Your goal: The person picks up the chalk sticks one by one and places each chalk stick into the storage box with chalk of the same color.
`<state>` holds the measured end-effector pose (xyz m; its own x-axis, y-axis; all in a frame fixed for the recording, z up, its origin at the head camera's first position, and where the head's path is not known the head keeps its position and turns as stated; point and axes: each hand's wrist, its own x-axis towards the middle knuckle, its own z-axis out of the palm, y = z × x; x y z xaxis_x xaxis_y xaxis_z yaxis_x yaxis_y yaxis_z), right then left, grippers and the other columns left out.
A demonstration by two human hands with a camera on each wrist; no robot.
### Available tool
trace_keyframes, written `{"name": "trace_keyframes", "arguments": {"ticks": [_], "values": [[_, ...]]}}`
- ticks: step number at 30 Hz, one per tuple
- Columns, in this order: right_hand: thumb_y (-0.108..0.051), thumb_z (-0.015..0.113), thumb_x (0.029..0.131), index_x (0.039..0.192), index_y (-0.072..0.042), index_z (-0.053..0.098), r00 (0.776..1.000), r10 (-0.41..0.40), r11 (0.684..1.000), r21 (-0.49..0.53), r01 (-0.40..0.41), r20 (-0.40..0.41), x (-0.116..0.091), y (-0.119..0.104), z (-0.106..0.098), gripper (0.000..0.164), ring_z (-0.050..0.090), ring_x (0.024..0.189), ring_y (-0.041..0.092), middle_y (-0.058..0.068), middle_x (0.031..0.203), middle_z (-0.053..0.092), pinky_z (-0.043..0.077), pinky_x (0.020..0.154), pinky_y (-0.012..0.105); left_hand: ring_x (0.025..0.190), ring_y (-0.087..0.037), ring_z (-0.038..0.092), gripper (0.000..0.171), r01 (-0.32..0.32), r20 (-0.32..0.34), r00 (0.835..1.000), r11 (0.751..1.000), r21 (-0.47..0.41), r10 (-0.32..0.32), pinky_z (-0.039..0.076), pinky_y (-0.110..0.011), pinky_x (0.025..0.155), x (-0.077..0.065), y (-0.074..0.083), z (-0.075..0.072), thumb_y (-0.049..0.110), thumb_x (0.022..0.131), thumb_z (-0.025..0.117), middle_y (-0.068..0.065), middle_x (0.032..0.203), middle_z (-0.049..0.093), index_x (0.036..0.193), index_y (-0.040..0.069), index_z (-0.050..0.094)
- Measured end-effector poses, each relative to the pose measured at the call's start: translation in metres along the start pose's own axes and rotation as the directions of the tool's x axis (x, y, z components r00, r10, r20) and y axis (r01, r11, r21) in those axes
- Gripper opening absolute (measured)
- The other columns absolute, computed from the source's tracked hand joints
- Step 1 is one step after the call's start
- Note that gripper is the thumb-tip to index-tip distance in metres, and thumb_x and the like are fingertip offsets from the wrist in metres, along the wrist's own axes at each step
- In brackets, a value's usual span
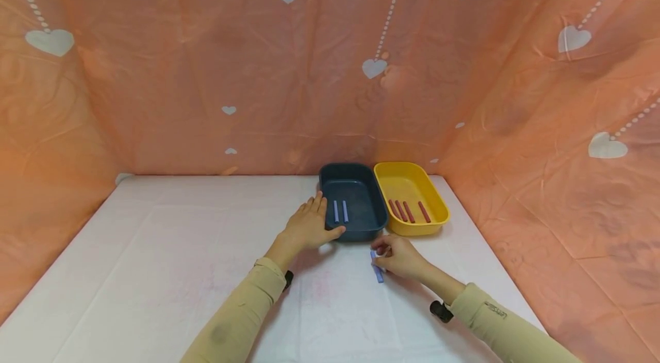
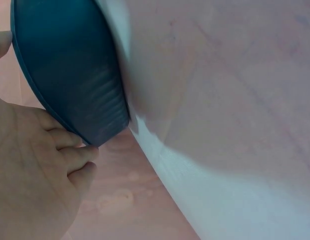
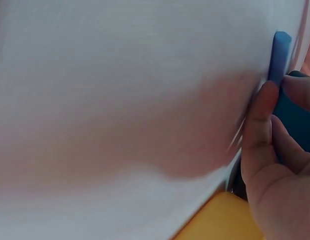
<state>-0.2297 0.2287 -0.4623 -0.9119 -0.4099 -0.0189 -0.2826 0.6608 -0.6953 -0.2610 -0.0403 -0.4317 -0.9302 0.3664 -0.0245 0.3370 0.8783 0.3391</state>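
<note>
My right hand (image 1: 399,257) pinches a blue chalk-like stick (image 1: 378,275) between thumb and fingertips, in front of the bins. In the right wrist view, one end of the blue stick (image 3: 280,52) juts past the fingertips. My left hand (image 1: 307,227) rests against the left side of the dark blue bin (image 1: 361,232), its fingers along the rim and the thumb spread toward the front edge. The left wrist view has the fingers (image 2: 70,140) lying against that rim. Two blue sticks (image 1: 336,212) lie side by side inside the dark bin.
A yellow bin (image 1: 416,229) stands right beside the dark one, with several red sticks (image 1: 409,212) in it. Both bins sit near the back of a white-covered table (image 1: 154,248) with faint pink smudges. Orange curtains (image 1: 319,94) with white hearts hang behind and at the sides.
</note>
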Motion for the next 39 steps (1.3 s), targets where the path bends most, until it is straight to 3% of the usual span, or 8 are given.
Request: {"name": "trace_keyframes", "arguments": {"ticks": [6,16,34,39], "values": [[-0.007,0.082,0.087,0.105,-0.002,0.074,1.000,0.009,1.000,-0.018,-0.009,0.006,0.001,-0.003,0.001,0.020,0.054,0.078,0.016,0.005,0.091,0.061,0.049,0.063,0.022,0.158,-0.039,0.018,0.101,0.004,-0.005,1.000,1.000,0.005,-0.004,0.018,-0.047,0.128,0.001,-0.001,0.001,0.067,0.099,0.052,-0.021,0.172,0.011,0.163,-0.005,0.021],[-0.002,0.081,0.086,0.104,0.003,0.071,0.999,0.027,0.995,0.095,-0.030,0.029,0.001,-0.004,0.002,0.021,0.059,0.068,0.013,0.004,0.086,0.060,0.056,0.060,0.022,0.158,-0.038,0.017,0.102,0.009,-0.006,1.000,1.000,-0.004,-0.009,0.018,-0.047,0.128,0.002,-0.001,0.003,0.067,0.098,0.053,-0.021,0.172,0.012,0.163,-0.005,0.021],[0.003,0.076,0.087,0.114,0.008,0.067,0.999,0.004,0.962,0.273,0.010,-0.051,-0.010,-0.008,0.005,0.029,0.067,0.072,0.018,0.012,0.096,0.065,0.062,0.061,0.031,0.158,-0.039,0.018,0.102,0.005,-0.010,1.000,1.000,-0.002,-0.005,0.019,-0.048,0.127,0.003,-0.003,0.005,0.066,0.098,0.053,-0.022,0.172,0.012,0.163,-0.006,0.021],[0.002,0.074,0.088,0.117,0.007,0.066,0.996,-0.021,0.964,0.261,0.042,-0.082,-0.011,-0.013,-0.002,0.030,0.067,0.075,0.018,0.013,0.098,0.067,0.061,0.064,0.028,0.158,-0.039,0.018,0.101,0.002,-0.012,1.000,1.000,-0.006,-0.003,0.019,-0.048,0.127,0.003,-0.003,0.005,0.065,0.098,0.054,-0.021,0.172,0.012,0.163,-0.005,0.021]]}}
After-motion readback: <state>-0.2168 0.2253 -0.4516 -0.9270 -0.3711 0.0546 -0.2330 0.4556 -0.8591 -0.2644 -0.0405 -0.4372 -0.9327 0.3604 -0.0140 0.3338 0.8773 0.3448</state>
